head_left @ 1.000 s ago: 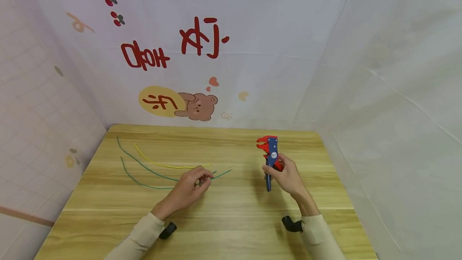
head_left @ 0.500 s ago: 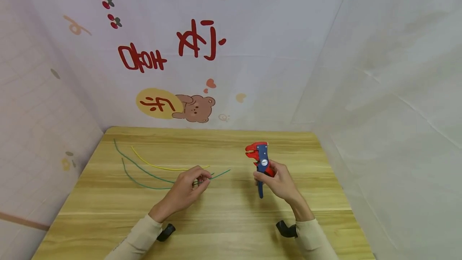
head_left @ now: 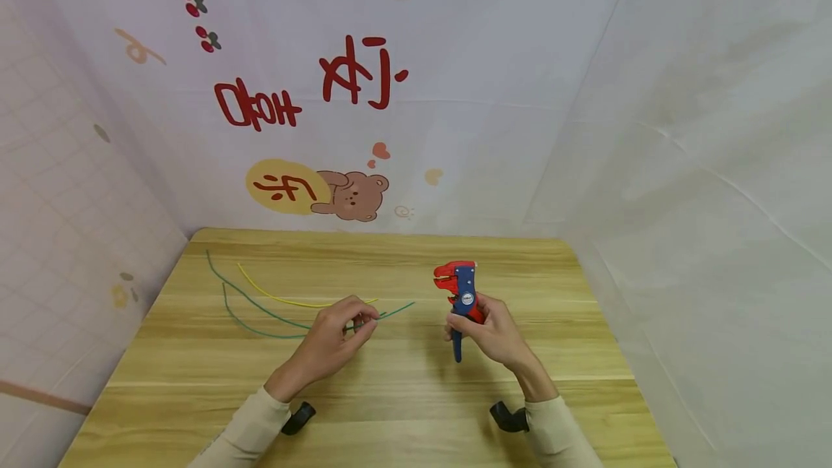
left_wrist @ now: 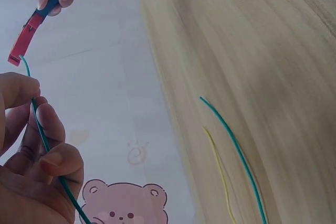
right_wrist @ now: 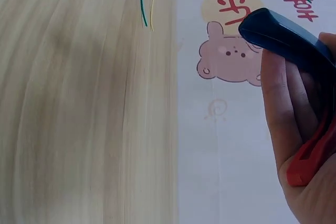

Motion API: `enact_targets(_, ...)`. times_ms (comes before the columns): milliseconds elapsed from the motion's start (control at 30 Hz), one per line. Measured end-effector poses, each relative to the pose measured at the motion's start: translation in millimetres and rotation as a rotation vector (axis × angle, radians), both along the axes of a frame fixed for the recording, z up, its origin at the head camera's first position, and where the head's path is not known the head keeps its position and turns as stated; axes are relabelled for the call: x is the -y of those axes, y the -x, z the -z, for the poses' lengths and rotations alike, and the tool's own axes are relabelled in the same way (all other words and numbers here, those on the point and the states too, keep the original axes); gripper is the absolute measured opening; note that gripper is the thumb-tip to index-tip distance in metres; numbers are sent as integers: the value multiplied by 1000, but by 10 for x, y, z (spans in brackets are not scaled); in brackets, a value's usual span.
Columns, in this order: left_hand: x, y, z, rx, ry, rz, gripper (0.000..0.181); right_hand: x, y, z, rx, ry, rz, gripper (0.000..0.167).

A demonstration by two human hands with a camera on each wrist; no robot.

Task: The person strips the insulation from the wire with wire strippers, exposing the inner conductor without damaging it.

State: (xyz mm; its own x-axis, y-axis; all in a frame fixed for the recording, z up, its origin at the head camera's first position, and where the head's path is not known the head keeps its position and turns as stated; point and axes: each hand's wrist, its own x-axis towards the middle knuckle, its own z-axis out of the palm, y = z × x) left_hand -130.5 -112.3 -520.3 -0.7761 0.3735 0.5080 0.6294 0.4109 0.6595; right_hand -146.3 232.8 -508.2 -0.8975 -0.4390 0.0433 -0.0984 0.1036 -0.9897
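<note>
My left hand (head_left: 333,336) pinches a green wire (left_wrist: 71,195) between thumb and fingers, its free end pointing right. In my right hand (head_left: 497,332), a wire stripper (head_left: 465,280) with blue body and red jaws is gripped upright by its handles, jaws facing left. The head view has the wire's end a short gap left of the jaws; in the left wrist view the two overlap. A second green wire (left_wrist: 241,156) and a yellow wire (left_wrist: 221,166) lie on the table beyond my left hand, which hides part of the green ones.
The wooden table (head_left: 403,410) has light grain and ends at a white printed cloth wall (head_left: 481,92) behind, with more cloth at both sides. Black curved pieces (head_left: 299,419) sit at both wrists, beside the beige sleeves.
The wire stripper in my right hand has moved left and a little nearer to me, closer to the wire's end. My left hand stays nearly in place, still pinching the green wire.
</note>
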Motion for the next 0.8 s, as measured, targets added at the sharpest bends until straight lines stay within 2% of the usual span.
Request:
enact_targets(267, 21, -3, -84, -22, 0, -16, 20, 23, -14, -9, -12, -15, -46, 21)
enact_targets(400, 36, -9, -124, -22, 4, -24, 19, 20, -21, 11, -5, 10, -81, 23)
enact_targets(633, 48, -11, -199, -40, 6, -36, 13, 36, -24, 46, -43, 81, -157, 25)
enact_targets(800, 59, -1, -248, -68, 14, -55, 16, 50, -27, 33, -44, 85, -167, 27)
